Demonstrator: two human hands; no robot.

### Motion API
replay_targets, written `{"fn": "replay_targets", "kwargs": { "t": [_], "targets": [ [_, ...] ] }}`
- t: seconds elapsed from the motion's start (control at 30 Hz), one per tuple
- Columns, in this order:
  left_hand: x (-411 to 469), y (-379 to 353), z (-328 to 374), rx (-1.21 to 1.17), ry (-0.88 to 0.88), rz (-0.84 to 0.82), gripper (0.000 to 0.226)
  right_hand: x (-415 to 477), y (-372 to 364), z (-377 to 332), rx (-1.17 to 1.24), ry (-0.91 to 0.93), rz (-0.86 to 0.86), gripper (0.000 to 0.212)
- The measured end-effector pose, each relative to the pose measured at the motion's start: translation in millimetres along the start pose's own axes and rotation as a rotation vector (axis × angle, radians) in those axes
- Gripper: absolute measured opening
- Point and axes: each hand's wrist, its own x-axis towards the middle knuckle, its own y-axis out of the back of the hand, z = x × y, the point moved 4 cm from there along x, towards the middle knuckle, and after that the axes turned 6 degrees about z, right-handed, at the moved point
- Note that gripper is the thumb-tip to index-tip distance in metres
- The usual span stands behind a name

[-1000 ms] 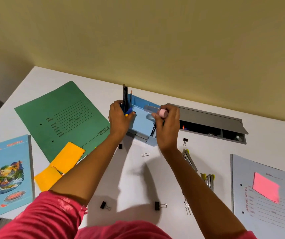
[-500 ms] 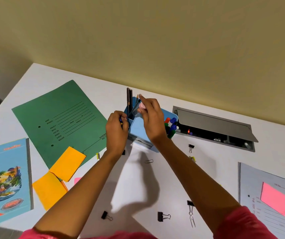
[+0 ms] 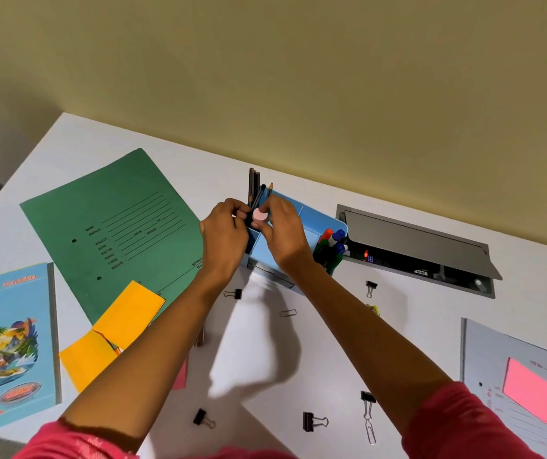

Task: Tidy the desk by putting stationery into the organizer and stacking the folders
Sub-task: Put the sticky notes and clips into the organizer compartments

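The blue organizer (image 3: 320, 223) stands near the worktop's (image 3: 315, 352) far edge, close under the wall, with pencils (image 3: 254, 183) upright in its left corner and markers (image 3: 331, 241) at its right end. The left hand (image 3: 224, 240) curls around that left corner, gripping it. The right hand (image 3: 283, 235) pinches a pink round item (image 3: 260, 214) just above the pencil compartment. The green folder (image 3: 116, 233) lies left, the grey folder (image 3: 524, 376) at the right edge. Between the forearms the surface is open, with binder clips (image 3: 313, 421) scattered along the near side.
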Motion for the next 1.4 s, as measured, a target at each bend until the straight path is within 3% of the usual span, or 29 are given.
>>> {"fn": "replay_targets", "kwargs": {
  "t": [0.2, 0.37, 0.5, 0.67, 0.83, 1.0, 1.2, 1.4],
  "targets": [
    [0, 0, -1, -0.022, -0.005, 0.017, 0.032, -11, -12, 3, -0.132, 0.141, -0.003, 0.018],
    [-1, 1, -2, -0.052, 0.012, 0.009, 0.029, -15, -14, 5, -0.114, 0.140, 0.025, 0.018],
    [-5, 7, -2, -0.075, -0.019, 0.024, 0.027, -31, 4, -2, -0.003, 0.161, 0.174, 0.013],
    [-30, 28, -7, -0.040, -0.105, 0.159, 0.024, -68, 29, -8, -0.166, 0.285, 0.272, 0.008],
    [-79, 49, -35, 0.008, -0.089, 0.130, 0.018, -142, 42, 20, -0.022, 0.043, 0.210, 0.009],
    [-136, 56, -69, 0.097, -0.047, -0.051, 0.017, -201, 55, 66, -0.142, -0.186, 0.255, 0.017],
    [-169, 55, -84, 0.125, 0.019, -0.194, 0.025, -215, 81, 127, -0.362, -0.614, 0.245, 0.049],
    [-179, 49, -76, 0.077, -0.033, -0.236, 0.028, -212, 84, 148, -0.412, -0.588, 0.124, 0.031]
  ]
}}
